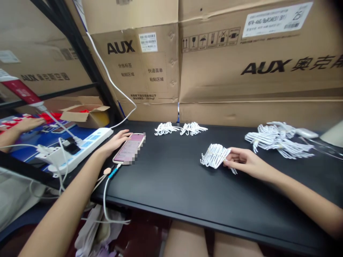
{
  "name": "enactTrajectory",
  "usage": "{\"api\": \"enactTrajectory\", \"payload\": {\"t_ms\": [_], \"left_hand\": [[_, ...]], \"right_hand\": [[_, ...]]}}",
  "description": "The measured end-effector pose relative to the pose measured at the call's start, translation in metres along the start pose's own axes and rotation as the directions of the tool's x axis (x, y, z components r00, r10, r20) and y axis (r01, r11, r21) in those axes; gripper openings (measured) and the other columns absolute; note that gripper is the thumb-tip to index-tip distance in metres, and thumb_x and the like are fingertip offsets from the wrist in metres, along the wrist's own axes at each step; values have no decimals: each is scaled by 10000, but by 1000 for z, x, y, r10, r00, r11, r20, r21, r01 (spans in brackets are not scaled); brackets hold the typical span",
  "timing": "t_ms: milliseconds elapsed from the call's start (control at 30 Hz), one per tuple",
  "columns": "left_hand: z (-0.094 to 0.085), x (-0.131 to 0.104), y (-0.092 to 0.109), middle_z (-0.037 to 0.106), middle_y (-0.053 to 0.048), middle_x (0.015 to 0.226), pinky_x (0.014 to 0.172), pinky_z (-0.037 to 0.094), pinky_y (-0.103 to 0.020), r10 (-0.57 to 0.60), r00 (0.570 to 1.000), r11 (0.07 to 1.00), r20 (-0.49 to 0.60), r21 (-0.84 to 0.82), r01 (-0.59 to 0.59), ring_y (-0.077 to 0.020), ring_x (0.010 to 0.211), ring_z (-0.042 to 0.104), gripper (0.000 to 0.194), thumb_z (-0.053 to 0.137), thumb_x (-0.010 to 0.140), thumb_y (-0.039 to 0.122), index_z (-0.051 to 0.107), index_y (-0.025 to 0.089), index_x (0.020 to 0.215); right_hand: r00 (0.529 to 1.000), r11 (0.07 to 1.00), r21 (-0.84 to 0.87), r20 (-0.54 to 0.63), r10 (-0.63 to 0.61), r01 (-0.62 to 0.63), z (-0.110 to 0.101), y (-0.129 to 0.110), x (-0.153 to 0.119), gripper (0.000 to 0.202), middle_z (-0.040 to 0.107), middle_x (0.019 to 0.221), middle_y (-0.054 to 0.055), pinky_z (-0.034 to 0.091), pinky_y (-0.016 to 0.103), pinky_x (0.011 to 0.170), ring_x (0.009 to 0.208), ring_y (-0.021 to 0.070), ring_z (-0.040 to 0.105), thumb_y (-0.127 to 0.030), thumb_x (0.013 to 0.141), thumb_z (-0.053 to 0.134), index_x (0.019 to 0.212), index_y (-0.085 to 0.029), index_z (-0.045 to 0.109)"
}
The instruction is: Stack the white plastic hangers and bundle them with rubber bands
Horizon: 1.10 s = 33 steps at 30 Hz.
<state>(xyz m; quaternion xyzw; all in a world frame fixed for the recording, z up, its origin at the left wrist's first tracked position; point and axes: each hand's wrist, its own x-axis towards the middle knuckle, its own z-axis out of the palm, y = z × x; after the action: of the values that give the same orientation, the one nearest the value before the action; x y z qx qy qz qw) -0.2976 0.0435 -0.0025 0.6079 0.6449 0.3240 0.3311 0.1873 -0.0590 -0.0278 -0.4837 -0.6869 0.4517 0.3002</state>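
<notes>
My right hand [243, 160] is closed, thumb and fingers pinching one end of a bundle of white hooks [214, 156] just over the black table [166, 185]. Their curved ends point left, and some straight ends stick out below my fingers. On the left, my left hand [118, 140] lies with fingers stretched out at the upper left edge of a phone [129, 148]. The phone's screen is lit, and a white charging cable [105, 200] is plugged into its lower end. Two small bundles of white hooks [166, 128] lie side by side at the back. A larger pile of white hooks [278, 139] sits at the right.
Large cardboard boxes [150, 82] stand behind the table. A white power strip [91, 142] with plugs and cables lies along the left edge. Past a black metal frame, another person's hand [30, 124] and an open carton [88, 113] are on a blue surface.
</notes>
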Motion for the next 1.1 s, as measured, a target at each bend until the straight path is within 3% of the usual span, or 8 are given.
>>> {"api": "enactTrajectory", "payload": {"t_ms": [433, 633, 1100], "left_hand": [[2, 0, 0, 520, -82, 1383, 998, 446, -357, -5, 1000, 1000, -28, -4, 5, -253, 1257, 498, 567, 583, 724, 390, 485, 214, 1253], [1, 8, -8, 518, -89, 1386, 992, 452, -346, -8, 997, 1000, -76, -9, 8, -258, 1263, 492, 528, 585, 734, 371, 496, 211, 1229], [-1, 16, -20, 480, -119, 1414, 1069, 384, -322, 14, 998, 999, -60, -35, -16, -222, 1305, 454, 566, 567, 781, 356, 424, 178, 1299]], "right_hand": [[1000, 1000, -10, 0, -1, 1, 0, -4, -1, 442, 674, 816, 102, 517, 330, 662, 720, 198, 617, -592, 738, 656, 847, -166, 614], [1000, 1000, -13, 12, -15, 15, 0, -2, -1, 419, 672, 815, 95, 506, 317, 651, 703, 186, 610, -565, 762, 651, 877, -164, 615], [1000, 1000, -10, 20, -18, 18, 0, 0, -1, 372, 667, 824, 93, 495, 303, 641, 697, 174, 600, -513, 795, 643, 895, -157, 606]]}}
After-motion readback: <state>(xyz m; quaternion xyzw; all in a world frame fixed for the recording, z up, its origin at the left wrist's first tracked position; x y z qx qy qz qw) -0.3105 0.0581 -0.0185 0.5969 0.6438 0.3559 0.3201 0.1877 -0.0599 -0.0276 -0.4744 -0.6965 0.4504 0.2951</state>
